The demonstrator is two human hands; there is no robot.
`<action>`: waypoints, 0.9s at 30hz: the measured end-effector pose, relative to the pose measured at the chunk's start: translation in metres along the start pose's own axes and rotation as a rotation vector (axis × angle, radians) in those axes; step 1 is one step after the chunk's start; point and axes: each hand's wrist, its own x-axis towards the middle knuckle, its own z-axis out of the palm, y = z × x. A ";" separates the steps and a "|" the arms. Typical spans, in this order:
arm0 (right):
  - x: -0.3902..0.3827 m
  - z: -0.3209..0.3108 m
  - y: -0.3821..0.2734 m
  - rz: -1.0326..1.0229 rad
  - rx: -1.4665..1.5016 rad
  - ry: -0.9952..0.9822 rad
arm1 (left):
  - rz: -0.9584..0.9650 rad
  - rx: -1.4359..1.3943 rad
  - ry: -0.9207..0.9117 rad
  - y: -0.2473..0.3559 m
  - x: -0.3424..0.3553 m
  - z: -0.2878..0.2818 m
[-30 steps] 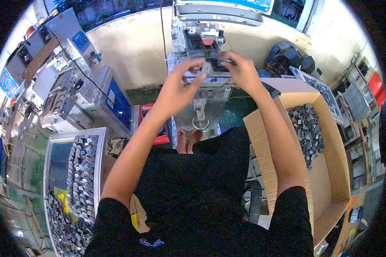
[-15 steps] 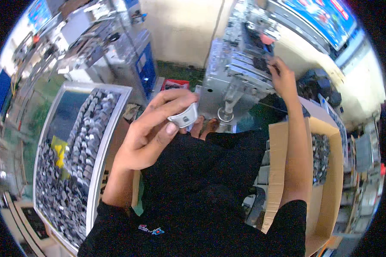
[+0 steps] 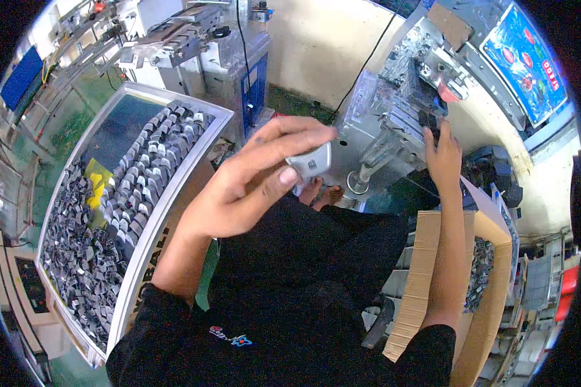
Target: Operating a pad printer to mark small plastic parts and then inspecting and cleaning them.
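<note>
My left hand (image 3: 252, 174) is raised in front of my body, its fingers and thumb closed around a small grey curved plastic piece (image 3: 312, 162). The piece has a dark square mark on its outer face. At the metal machine (image 3: 374, 122) on the right, my right hand (image 3: 444, 158) reaches up with fingers stretched out and apart. Its fingertips meet a dark block (image 3: 427, 120) on the machine's bed; whether a small part lies under them is hidden.
A white-rimmed tray (image 3: 218, 117) at left carries rows of grey curved pieces (image 3: 150, 161), a heap of loose ones (image 3: 77, 245) and a yellow item (image 3: 97, 187). An open cardboard box (image 3: 416, 284) with dark pieces stands under my right forearm. More machinery (image 3: 229, 64) is behind the tray.
The view has shifted, so most things sit differently in the picture. My right hand's fingers, pinched together before, are now spread on the dark block. My left hand still holds the grey piece, turned slightly.
</note>
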 end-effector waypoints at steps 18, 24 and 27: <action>-0.121 -0.167 0.131 0.366 0.164 -0.307 | -0.602 1.268 -0.142 -0.367 -0.092 0.011; -0.261 -0.122 0.347 0.725 -0.273 -0.562 | -0.595 1.216 -0.131 -0.346 -0.090 0.016; -0.334 -0.073 0.386 0.455 -0.152 -0.715 | -0.568 1.240 -0.131 -0.340 -0.086 0.016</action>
